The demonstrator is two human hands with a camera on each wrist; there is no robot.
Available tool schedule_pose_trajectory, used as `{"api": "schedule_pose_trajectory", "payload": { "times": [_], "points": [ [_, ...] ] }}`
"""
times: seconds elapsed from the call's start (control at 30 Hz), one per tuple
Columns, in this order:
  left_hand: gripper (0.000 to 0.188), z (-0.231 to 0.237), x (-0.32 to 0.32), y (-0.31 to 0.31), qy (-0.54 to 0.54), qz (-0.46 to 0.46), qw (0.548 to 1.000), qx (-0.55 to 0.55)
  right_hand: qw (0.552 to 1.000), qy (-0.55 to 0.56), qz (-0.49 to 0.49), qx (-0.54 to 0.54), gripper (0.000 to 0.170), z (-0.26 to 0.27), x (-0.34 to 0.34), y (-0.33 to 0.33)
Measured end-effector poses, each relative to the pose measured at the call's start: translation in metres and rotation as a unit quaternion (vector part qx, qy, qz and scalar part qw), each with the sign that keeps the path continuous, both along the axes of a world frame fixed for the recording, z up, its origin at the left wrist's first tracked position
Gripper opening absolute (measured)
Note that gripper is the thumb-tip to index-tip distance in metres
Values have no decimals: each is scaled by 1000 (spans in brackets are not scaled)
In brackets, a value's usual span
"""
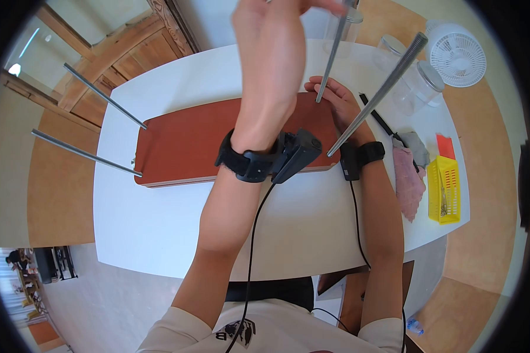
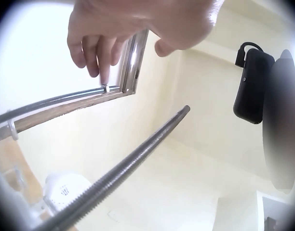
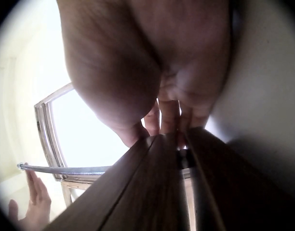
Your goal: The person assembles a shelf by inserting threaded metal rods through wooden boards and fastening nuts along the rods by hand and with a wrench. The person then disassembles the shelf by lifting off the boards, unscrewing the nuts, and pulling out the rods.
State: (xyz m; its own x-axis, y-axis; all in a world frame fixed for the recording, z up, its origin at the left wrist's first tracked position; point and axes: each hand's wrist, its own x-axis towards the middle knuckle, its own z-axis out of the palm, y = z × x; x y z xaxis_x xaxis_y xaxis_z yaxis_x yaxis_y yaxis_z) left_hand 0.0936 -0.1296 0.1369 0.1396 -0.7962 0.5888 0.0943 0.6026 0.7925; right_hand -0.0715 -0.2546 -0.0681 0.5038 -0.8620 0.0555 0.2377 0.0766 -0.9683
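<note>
A reddish-brown wooden slab (image 1: pixel 182 141) with layered sides lies on the white table, and several metal rods stick up from its corners. My left hand (image 2: pixel 133 29) is raised over the far right corner, its fingers extended. One fingertip touches the top end of the far right rod (image 2: pixel 56 102), where a small ring-like piece shows. In the head view this hand is partly cut off at the top edge. My right hand (image 1: pixel 341 105) grips the slab's right end, with thumb and fingers round its edge (image 3: pixel 162 159). The near right rod (image 1: pixel 377 100), threaded, rises beside the right wrist.
On the right of the table (image 1: pixel 277 235) are clear jars (image 1: pixel 427 82), a black stick-like tool (image 1: pixel 380 117), a pink cloth (image 1: pixel 407 179) and a yellow basket (image 1: pixel 443 200) holding scissors. A white fan (image 1: pixel 458 56) stands behind. Cables (image 1: pixel 258 217) trail from both wrist cameras.
</note>
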Motion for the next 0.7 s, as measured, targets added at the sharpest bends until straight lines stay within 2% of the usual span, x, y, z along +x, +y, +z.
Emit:
{"api": "schedule_pose_trajectory", "payload": {
  "times": [0.07,0.1,0.13,0.17,0.2,0.23,0.27,0.3,0.33,0.37,0.4,0.43,0.47,0.5,0.53,0.57,0.6,0.67,0.7],
  "points": [
    [86,4,20,-3,15,-153,988,-16,1000,6,-1,-4,41,2,-1,1],
    [86,-2,9,-6,15,-152,988,-16,1000,12,-1,-9,41,3,0,1],
    [81,10,-23,1,77,-27,997,12,1000,12,0,-9,41,2,0,0],
    [76,17,-39,5,136,98,985,38,1000,13,1,-9,41,1,0,-1],
    [76,19,-28,6,137,98,985,38,1000,14,2,-10,41,0,0,-2],
    [75,22,-7,6,249,-64,961,102,1000,14,3,-10,41,0,0,-2],
    [73,24,5,4,349,-223,895,162,1000,8,-3,-4,41,0,1,0],
    [73,16,7,-1,349,-223,896,162,1000,3,-9,3,41,1,2,1],
    [80,-1,10,-7,147,-155,976,46,1000,2,-9,4,41,1,2,1],
    [87,-7,10,-7,-63,-77,992,-74,1000,6,-6,-2,41,2,1,1],
    [87,-11,11,-9,-62,-78,992,-74,1000,10,-3,-7,41,2,0,0],
    [89,-9,10,-7,-3,-82,995,-50,1000,10,-4,-7,41,2,-1,0],
    [91,2,7,0,56,-85,994,-26,1000,8,-3,-7,41,2,-1,0],
    [91,16,-2,1,57,-85,994,-26,1000,6,-2,-7,41,2,0,0],
    [82,52,-24,6,209,-5,971,112,1000,7,-1,-8,41,0,1,-2],
    [74,71,-39,10,352,74,900,245,1000,-4,2,-8,41,-4,1,-4],
    [74,66,-45,12,353,74,900,244,1000,-14,4,-8,41,-6,0,-5],
    [64,41,-48,13,223,71,963,132,1000,-9,-3,-1,41,-1,1,0],
    [64,21,-35,6,222,70,964,132,1000,-5,-11,6,41,2,2,2]
  ]
}}
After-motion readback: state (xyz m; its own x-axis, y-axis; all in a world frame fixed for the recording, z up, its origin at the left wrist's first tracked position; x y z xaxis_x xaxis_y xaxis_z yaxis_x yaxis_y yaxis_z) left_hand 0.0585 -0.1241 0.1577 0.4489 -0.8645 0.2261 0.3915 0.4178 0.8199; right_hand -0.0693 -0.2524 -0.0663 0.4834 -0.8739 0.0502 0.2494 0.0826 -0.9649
